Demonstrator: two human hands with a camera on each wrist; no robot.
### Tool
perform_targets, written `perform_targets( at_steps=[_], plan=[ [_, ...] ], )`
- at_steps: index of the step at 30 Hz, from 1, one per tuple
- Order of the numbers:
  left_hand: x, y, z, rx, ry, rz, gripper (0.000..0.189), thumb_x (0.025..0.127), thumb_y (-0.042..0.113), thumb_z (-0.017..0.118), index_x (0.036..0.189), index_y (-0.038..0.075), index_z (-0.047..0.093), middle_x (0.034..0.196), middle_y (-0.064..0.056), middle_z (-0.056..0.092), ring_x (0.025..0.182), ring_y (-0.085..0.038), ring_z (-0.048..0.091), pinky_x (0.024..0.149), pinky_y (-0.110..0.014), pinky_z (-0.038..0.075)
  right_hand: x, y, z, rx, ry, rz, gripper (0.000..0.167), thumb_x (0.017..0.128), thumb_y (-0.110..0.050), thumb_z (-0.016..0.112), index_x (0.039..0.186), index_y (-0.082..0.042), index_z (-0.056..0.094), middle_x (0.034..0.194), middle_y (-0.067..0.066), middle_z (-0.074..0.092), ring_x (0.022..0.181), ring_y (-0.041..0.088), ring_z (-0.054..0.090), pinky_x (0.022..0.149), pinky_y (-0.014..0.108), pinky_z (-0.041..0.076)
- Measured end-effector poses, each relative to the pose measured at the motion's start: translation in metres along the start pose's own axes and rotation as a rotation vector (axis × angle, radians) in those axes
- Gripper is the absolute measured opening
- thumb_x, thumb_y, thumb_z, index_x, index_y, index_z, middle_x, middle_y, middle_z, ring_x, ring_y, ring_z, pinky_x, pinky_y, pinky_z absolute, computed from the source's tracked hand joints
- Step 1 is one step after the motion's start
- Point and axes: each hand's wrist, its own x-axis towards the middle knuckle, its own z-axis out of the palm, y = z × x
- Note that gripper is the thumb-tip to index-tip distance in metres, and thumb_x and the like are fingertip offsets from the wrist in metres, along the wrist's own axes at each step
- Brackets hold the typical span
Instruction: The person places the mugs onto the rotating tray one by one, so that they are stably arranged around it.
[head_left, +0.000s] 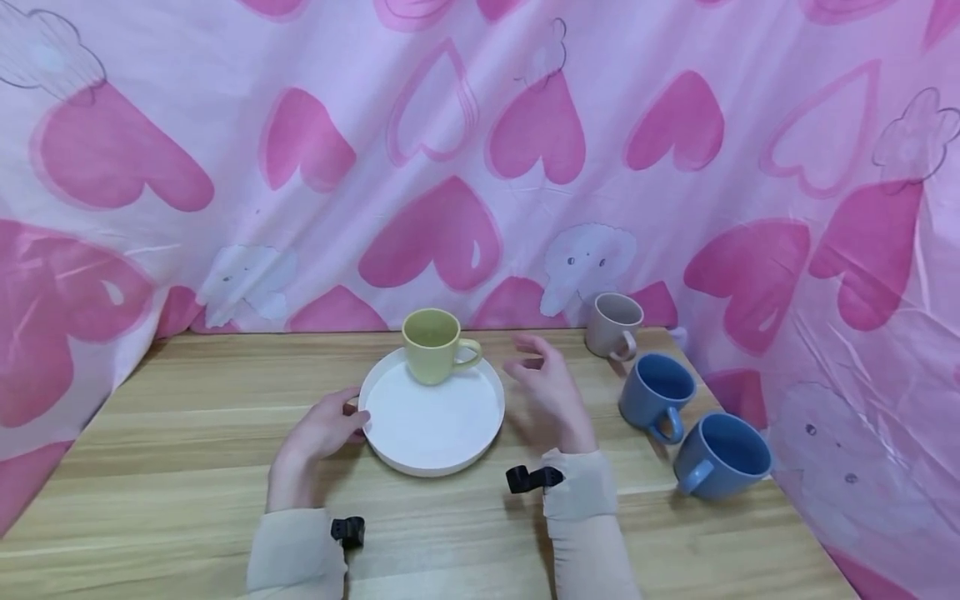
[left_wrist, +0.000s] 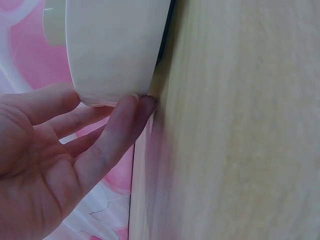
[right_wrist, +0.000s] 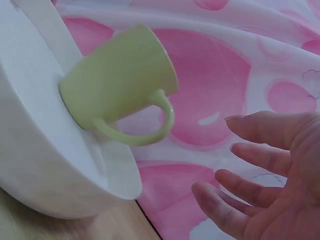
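In the head view a white round plate (head_left: 435, 425) with a raised rim lies on the table, and a yellow-green mug (head_left: 431, 350) stands upright at its far side, handle to the right. My left hand (head_left: 326, 429) grips the plate's left edge. In the left wrist view, the thumb is at the upper rim and other fingertips (left_wrist: 125, 107) are at the base, close to the tabletop. Right of the plate, my right hand (head_left: 551, 383) is apart from it, holding nothing. Its fingers are loosely bent toward the mug's handle (right_wrist: 162, 125) in the right wrist view.
On the table's right side stand a grey-beige mug (head_left: 613, 327) and two blue mugs (head_left: 656, 392), in a slanting row along the edge. A pink heart-patterned cloth (head_left: 435, 233) hangs behind and beside the wooden table (head_left: 187, 467).
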Motion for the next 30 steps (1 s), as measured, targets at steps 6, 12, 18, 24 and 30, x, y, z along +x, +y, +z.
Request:
perform_targets(
  at_steps=[6, 12, 18, 24, 30],
  plan=[
    [0.0, -0.001, 0.001, -0.025, -0.001, -0.007, 0.052, 0.098, 0.004, 0.049, 0.146, -0.01, 0.033, 0.118, -0.03, 0.058, 0.088, -0.028, 0.069, 0.085, -0.043, 0.055, -0.008, -0.004, -0.011, -0.025, 0.008, 0.004, 0.046, 0.09, -0.016, 0.071, 0.134, -0.012, 0.056, 0.134, 0.007, 0.055, 0.112, 0.029, 0.058, 0.087, 0.042, 0.053],
    [0.0, 0.0, 0.0, -0.033, -0.007, 0.004, 0.052, 0.098, 0.005, 0.051, 0.145, -0.011, 0.032, 0.118, -0.031, 0.057, 0.088, -0.029, 0.069, 0.086, -0.044, 0.055, -0.015, -0.003, -0.02, -0.056, 0.036, -0.023, 0.045, 0.091, -0.013, 0.069, 0.133, -0.007, 0.056, 0.135, 0.013, 0.054, 0.113, 0.032, 0.058, 0.089, 0.043, 0.053],
    [-0.001, 0.001, -0.002, -0.026, -0.009, -0.01, 0.054, 0.098, 0.006, 0.053, 0.145, -0.011, 0.032, 0.12, -0.03, 0.056, 0.089, -0.028, 0.069, 0.089, -0.046, 0.053, -0.027, -0.003, -0.033, -0.07, 0.074, -0.021, 0.045, 0.091, -0.014, 0.07, 0.133, -0.005, 0.055, 0.134, 0.012, 0.055, 0.114, 0.031, 0.057, 0.093, 0.045, 0.051],
    [-0.001, 0.0, -0.002, -0.028, -0.006, -0.026, 0.054, 0.097, 0.006, 0.055, 0.145, -0.009, 0.035, 0.119, -0.028, 0.057, 0.089, -0.027, 0.069, 0.091, -0.047, 0.052, -0.046, -0.002, -0.051, -0.126, 0.107, 0.001, 0.047, 0.092, -0.022, 0.07, 0.134, -0.009, 0.055, 0.134, 0.009, 0.055, 0.116, 0.029, 0.056, 0.096, 0.047, 0.049],
    [0.0, -0.003, -0.002, -0.099, -0.007, -0.015, 0.056, 0.094, 0.003, 0.06, 0.142, -0.012, 0.035, 0.116, -0.028, 0.057, 0.093, -0.03, 0.067, 0.089, -0.044, 0.054, -0.067, 0.002, -0.071, -0.187, 0.162, -0.037, 0.046, 0.093, -0.022, 0.068, 0.134, -0.007, 0.054, 0.134, 0.011, 0.054, 0.115, 0.03, 0.057, 0.095, 0.045, 0.05]
  ],
)
